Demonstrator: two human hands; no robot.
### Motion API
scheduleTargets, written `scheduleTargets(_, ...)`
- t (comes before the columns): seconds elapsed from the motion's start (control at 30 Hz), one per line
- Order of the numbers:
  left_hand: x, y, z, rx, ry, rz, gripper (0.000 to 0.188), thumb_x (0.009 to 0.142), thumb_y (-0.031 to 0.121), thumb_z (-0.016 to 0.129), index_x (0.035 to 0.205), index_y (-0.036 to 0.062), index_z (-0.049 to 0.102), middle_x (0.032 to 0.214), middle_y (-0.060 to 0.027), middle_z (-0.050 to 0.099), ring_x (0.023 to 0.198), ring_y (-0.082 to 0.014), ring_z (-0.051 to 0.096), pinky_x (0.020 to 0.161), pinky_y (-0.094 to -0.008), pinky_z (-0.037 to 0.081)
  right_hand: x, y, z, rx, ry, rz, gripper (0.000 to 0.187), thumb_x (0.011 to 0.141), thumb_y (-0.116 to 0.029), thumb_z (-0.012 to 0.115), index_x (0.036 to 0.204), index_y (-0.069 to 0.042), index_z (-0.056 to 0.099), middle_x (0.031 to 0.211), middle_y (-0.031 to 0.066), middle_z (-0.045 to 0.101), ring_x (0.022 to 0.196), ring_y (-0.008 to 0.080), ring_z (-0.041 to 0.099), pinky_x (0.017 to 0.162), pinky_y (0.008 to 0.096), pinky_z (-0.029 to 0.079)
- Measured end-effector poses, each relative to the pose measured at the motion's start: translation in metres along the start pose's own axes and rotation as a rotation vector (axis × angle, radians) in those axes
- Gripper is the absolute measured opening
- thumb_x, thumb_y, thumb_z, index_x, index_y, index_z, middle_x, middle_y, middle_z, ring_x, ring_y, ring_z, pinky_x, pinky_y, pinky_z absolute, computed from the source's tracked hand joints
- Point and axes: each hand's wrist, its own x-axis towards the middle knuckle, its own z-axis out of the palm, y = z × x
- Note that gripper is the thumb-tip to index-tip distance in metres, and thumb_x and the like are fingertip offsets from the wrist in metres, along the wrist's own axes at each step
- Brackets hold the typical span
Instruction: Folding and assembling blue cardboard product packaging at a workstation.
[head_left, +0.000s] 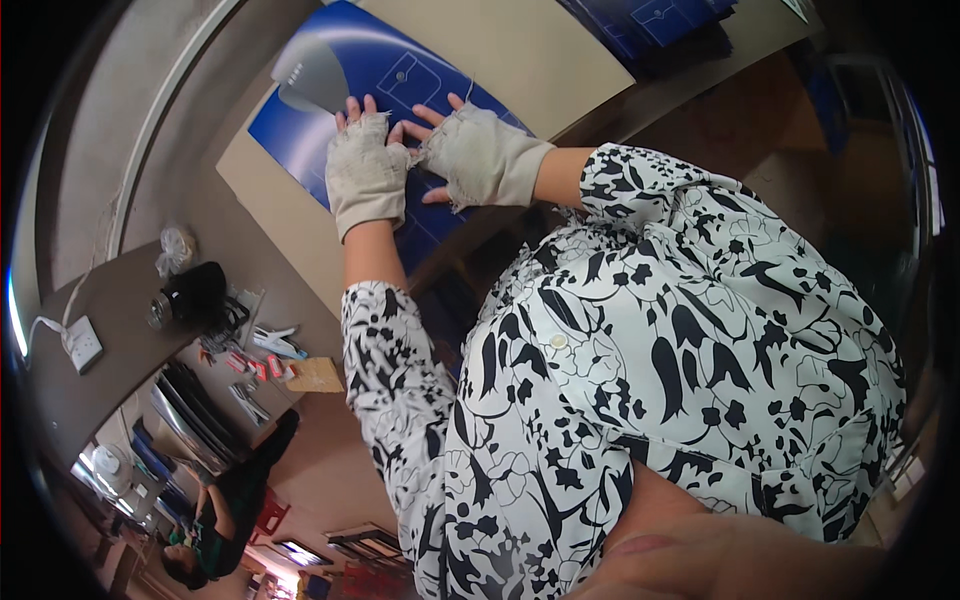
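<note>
Blue printed sheet (400, 110) partly hidden under hands; far stack (660, 25) edge-cropped.

Bare desk (560, 60) at 12 o'clock of the blue sheet (330, 110) gives passage. Stacked blue sheets (660, 25) obstruct at 1 o'clock; the wall (130, 100) bounds 9 o'clock.

Pale beige worktable (560, 50) across the upper part of the view, its dark front edge running down toward the centre, grey curved wall (120, 110) beyond it on the left. Brown side bench (110, 300) at the left carrying a white socket block (82, 343), a black bag (195, 292), a clear plastic bag (175, 250) and small scattered tools, with dark stacked sheets (190, 405) beneath. Another person in dark clothing (225, 500) low at the left near a red stool (270, 515); bright strip of light at the far left rim.
</note>
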Motion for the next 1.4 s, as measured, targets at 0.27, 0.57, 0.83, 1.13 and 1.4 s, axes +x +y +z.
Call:
scheduleTargets(0.27, 0.010, -0.007, -0.004, 0.151, -0.087, -0.079, 0.059, 0.101, 0.041, 0.062, 0.147, 0.0049, 0.058, 0.153, -0.0220, 0.054, 0.142, -0.0459, 0.050, 0.116, -0.0511, 0.042, -0.010, -0.003, 0.003, 0.071, 0.009, -0.005, 0.073, 0.098, -0.065, 0.054, 0.150, -0.013, 0.056, 0.164, 0.0149, 0.042, 0.154, 0.0329, 0.036, 0.126, 0.0558, 0.024)
scheduleTargets(0.57, -0.001, 0.014, -0.011, 0.204, -0.039, -0.043, 0.058, 0.101, 0.042, 0.060, 0.149, 0.0094, 0.057, 0.155, -0.0199, 0.053, 0.141, -0.0474, 0.049, 0.115, -0.0538, 0.041, -0.032, 0.061, -0.007, 0.042, -0.026, -0.194, 0.073, 0.098, -0.059, 0.058, 0.153, -0.012, 0.052, 0.166, 0.0134, 0.040, 0.157, 0.0301, 0.030, 0.129, 0.0538, 0.016)
scheduleTargets(0.83, 0.000, 0.040, -0.027, 0.148, -0.064, -0.052, 0.059, 0.100, 0.041, 0.063, 0.150, 0.0096, 0.056, 0.156, -0.0203, 0.051, 0.143, -0.0471, 0.047, 0.116, -0.0534, 0.041, 0.020, 0.098, -0.028, -0.045, 0.030, -0.160, 0.066, 0.099, -0.052, 0.059, 0.152, -0.013, 0.054, 0.164, 0.0123, 0.045, 0.155, 0.0298, 0.036, 0.126, 0.0572, 0.020)
scheduleTargets(1.13, -0.015, 0.102, -0.073, 0.179, -0.032, -0.036, 0.064, 0.099, 0.037, 0.065, 0.152, 0.0058, 0.051, 0.158, -0.0222, 0.049, 0.144, -0.0469, 0.045, 0.115, -0.0537, 0.041, 0.117, 0.143, -0.069, -0.238, 0.284, 0.066, 0.067, 0.101, -0.064, 0.050, 0.151, -0.021, 0.056, 0.163, 0.0082, 0.046, 0.152, 0.0293, 0.040, 0.121, 0.0614, 0.030)
scheduleTargets(1.4, -0.030, 0.113, -0.079, 0.189, 0.014, -0.031, 0.063, 0.098, 0.036, 0.066, 0.151, 0.0053, 0.051, 0.157, -0.0225, 0.049, 0.143, -0.0467, 0.046, 0.115, -0.0538, 0.041, 0.114, 0.119, -0.217, 0.092, -0.287, 0.158, 0.076, 0.095, -0.063, 0.057, 0.151, -0.012, 0.054, 0.157, 0.0217, 0.049, 0.146, 0.0384, 0.046, 0.119, 0.0607, 0.034)
